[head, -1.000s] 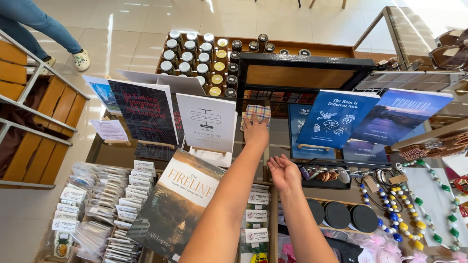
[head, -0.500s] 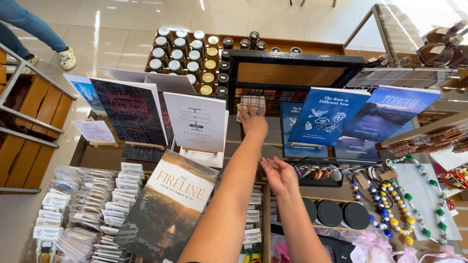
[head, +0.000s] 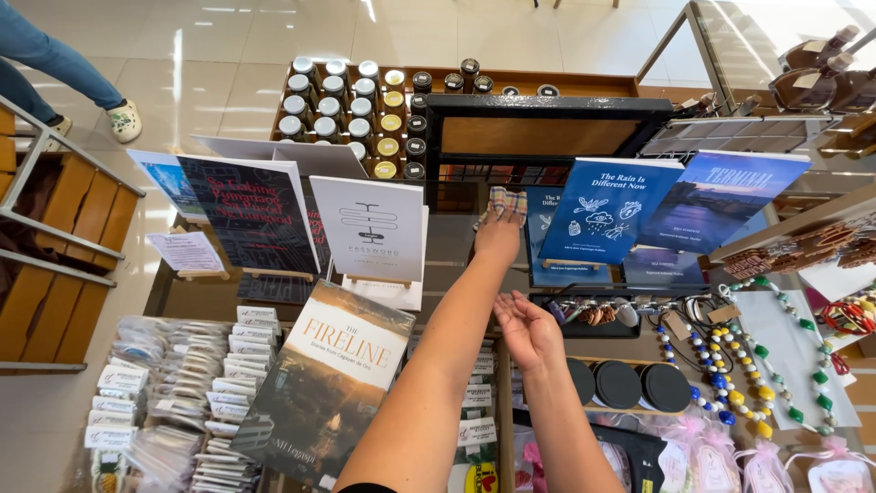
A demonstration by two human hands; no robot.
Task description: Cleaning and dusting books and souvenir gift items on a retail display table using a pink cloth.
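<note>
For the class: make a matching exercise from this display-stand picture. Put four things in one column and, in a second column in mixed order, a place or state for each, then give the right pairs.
Things
1. checked cloth
2. right hand
3. white book
4. lidded jars

Places or states
A. upright on a small stand, left of the outstretched arm
B. in rows at the far edge, by the tiled floor
C. open and holding nothing, palm showing
D. under the left hand, far along the stand

Pairs: 1-D, 2-C, 3-A, 4-B
</note>
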